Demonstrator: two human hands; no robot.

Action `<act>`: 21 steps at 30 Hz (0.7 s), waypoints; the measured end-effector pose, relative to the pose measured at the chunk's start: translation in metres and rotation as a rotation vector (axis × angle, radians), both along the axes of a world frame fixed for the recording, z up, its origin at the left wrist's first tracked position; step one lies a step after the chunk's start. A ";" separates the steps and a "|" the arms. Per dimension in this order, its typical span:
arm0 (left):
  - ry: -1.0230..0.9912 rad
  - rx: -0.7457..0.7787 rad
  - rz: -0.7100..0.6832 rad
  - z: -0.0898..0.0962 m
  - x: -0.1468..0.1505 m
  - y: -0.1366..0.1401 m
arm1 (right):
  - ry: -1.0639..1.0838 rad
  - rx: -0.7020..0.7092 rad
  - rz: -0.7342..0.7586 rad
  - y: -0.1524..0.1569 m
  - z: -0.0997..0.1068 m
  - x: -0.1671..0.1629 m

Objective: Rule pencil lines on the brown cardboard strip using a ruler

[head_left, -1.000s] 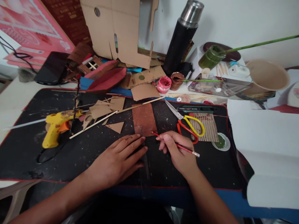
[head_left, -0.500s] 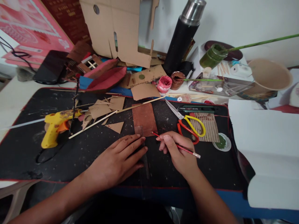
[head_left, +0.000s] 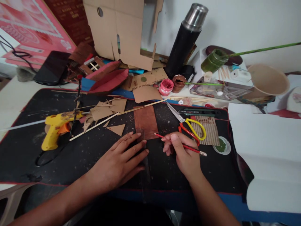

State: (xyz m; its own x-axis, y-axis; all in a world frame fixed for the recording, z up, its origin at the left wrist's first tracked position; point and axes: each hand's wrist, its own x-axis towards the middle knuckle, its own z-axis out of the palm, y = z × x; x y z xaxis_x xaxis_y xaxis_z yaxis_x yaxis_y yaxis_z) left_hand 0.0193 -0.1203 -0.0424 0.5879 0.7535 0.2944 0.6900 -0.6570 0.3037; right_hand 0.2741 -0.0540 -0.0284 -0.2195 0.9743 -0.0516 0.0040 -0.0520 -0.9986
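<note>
My left hand [head_left: 123,157] lies with fingers spread, pressing on a clear ruler [head_left: 146,171]. The ruler's far end overlaps the near part of a brown-painted piece of cardboard [head_left: 146,119] on the black mat [head_left: 98,164]. My right hand [head_left: 184,153] is closed around a red pencil [head_left: 191,148], whose tip is at the cardboard's near right corner. Whether the tip touches it I cannot tell. Scissors with yellow and red handles [head_left: 196,128] lie just beyond my right hand. A thin wooden stick [head_left: 95,126] reaches toward the cardboard from the left.
A yellow glue gun [head_left: 53,130] and cardboard scraps [head_left: 102,110] lie on the left. Behind stand paint jars [head_left: 166,87] and a black thermos [head_left: 183,44]. A utility knife [head_left: 198,112], corrugated card [head_left: 208,131], a lid with green paint [head_left: 221,145] and white paper [head_left: 265,150] are on the right.
My right hand, with the pencil, has shifted slightly to the right, and the pencil tip has moved a little right along the cardboard. My left hand stays on the ruler.
</note>
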 end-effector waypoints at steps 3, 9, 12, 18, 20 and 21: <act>-0.003 -0.034 -0.014 -0.001 -0.001 0.000 | 0.009 -0.043 -0.002 0.002 0.004 -0.001; -0.016 -0.045 -0.025 0.000 -0.001 0.003 | -0.073 -0.056 0.093 0.004 0.013 -0.007; -0.015 -0.031 -0.029 0.002 -0.001 0.005 | -0.082 -0.013 0.124 0.009 0.015 -0.016; -0.010 -0.021 -0.026 0.005 0.000 0.006 | -0.063 0.071 0.131 0.019 0.004 -0.031; -0.018 -0.023 -0.023 0.005 0.000 0.006 | -0.054 0.053 0.100 0.019 -0.001 -0.032; -0.022 -0.023 -0.021 0.004 0.000 0.006 | -0.042 0.034 0.081 0.018 -0.003 -0.032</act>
State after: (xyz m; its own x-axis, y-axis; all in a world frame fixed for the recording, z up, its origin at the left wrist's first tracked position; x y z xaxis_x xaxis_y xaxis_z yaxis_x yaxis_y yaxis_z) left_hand 0.0197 -0.1145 -0.0379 0.5971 0.7478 0.2903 0.6691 -0.6640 0.3339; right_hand 0.2420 -0.0358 -0.0317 -0.2964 0.9546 -0.0296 0.0491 -0.0157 -0.9987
